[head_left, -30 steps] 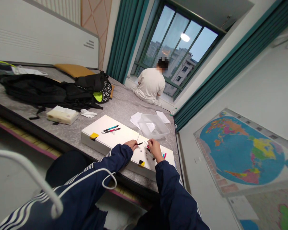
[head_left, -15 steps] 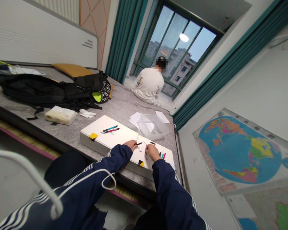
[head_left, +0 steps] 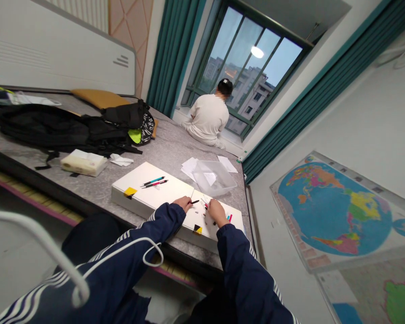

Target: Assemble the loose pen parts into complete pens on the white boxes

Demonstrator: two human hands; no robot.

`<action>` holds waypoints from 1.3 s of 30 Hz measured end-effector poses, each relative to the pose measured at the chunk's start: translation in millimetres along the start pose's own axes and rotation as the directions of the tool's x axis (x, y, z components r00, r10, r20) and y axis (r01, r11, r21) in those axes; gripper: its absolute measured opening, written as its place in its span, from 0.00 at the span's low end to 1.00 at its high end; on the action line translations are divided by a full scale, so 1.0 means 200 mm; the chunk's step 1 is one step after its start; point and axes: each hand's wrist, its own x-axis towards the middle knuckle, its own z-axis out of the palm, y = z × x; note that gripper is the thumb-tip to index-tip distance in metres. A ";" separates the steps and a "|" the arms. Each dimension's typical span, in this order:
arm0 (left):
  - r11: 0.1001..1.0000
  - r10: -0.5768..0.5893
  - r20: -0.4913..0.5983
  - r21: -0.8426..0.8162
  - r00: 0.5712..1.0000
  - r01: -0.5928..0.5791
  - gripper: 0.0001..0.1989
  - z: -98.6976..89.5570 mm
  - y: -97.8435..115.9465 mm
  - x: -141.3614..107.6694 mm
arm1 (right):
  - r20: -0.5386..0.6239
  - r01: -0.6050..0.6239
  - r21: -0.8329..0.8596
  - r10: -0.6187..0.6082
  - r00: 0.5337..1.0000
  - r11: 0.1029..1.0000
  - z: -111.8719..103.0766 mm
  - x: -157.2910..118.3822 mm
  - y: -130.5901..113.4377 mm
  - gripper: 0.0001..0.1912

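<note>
My left hand is closed on a slim dark pen part, which sticks out to the right over the white box. To its right, my right hand bends down over the same box with its fingertips drawn together. Small pen pieces lie around those fingers, and what they hold is too small to make out. Beside the right hand rest short teal and pink pen barrels. On the box's left half lie a teal pen and a red-and-black pen, side by side.
Behind the box stand a clear plastic bin and loose white papers. A tissue pack and a black backpack lie to the left. A person in white sits by the window. A white cable arm crosses the lower left.
My right hand has shifted slightly to the right and lower among the small pieces. My left hand keeps its hold on the dark pen part. The view has moved a little.
</note>
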 end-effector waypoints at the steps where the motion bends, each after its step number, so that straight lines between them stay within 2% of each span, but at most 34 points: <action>1: 1.000 0.000 -0.002 -0.001 1.000 0.000 0.10 0.00 0.00 0.00 | -0.029 -0.004 0.037 0.005 1.000 0.999 -0.02 0.00 0.01 0.12; 4: 1.000 -0.009 0.009 0.002 1.000 0.009 0.10 0.00 0.00 0.00 | -0.095 0.019 0.170 -0.003 0.996 0.985 -0.10 -0.02 0.05 0.11; 8: 1.000 -0.007 0.017 0.019 1.000 0.006 0.11 0.00 -0.01 0.01 | -0.140 0.148 0.265 -0.114 0.984 0.953 -0.20 -0.06 0.07 0.09; 11: 0.999 -0.013 0.017 0.029 1.000 0.013 0.10 0.01 -0.01 0.01 | -0.128 0.211 0.279 -0.181 0.975 0.937 -0.27 -0.08 0.07 0.09; 15: 0.999 -0.015 0.023 0.044 1.000 0.014 0.10 0.01 -0.01 0.01 | -0.104 0.270 0.210 -0.253 0.962 0.940 -0.34 -0.12 0.03 0.08; 24: 0.999 0.009 0.037 0.047 0.999 -0.010 0.10 -0.01 0.00 0.01 | -0.099 0.334 0.104 -0.325 0.941 0.937 -0.34 -0.09 -0.05 0.07; 30: 0.999 0.009 0.036 0.053 0.999 -0.011 0.11 0.00 -0.01 0.01 | -0.119 0.317 0.076 -0.307 0.944 0.945 -0.38 -0.09 -0.05 0.08; 39: 0.997 0.032 0.029 0.075 0.999 -0.034 0.11 -0.02 0.01 0.00 | -0.129 0.339 0.040 -0.331 0.935 0.940 -0.33 -0.09 -0.08 0.08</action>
